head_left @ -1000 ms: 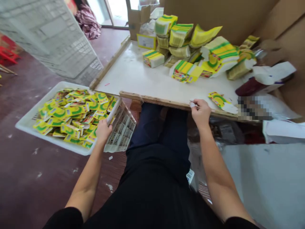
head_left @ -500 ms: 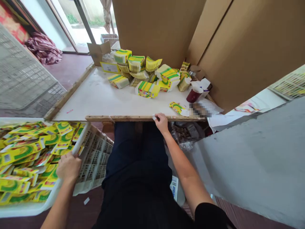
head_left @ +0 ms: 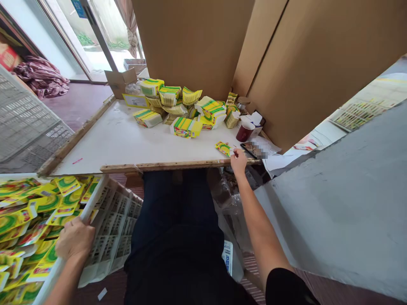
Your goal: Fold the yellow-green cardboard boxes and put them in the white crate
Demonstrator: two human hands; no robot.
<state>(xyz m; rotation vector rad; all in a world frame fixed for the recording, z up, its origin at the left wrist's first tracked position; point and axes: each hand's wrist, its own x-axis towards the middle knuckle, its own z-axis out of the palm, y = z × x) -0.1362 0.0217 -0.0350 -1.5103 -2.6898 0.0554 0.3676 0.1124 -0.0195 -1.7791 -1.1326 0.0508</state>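
Note:
My left hand (head_left: 75,238) is closed over the near rim of a white plastic crate (head_left: 95,195), which is full of flat yellow-and-green cartons (head_left: 44,203). At the table's front edge, my right hand (head_left: 238,161) pinches the white end flap of a single yellow carton (head_left: 223,148) lying on the white table (head_left: 133,146). Its fingertips partly hide the flap. Bundles of the same yellow cartons (head_left: 186,127) are piled farther back on the table.
Beside my right hand lies a phone (head_left: 251,149), partly blurred. A dark red paper cup (head_left: 244,132) stands behind it. Tall cardboard sheets (head_left: 193,46) rise at the back, and a grey wall edge (head_left: 333,203) is at the right. The table has a raised wooden rim (head_left: 152,166).
My right hand has moved right from the table's front rim to the single carton and now pinches its flap. My left hand stays on the crate rim. The whole view has shifted.

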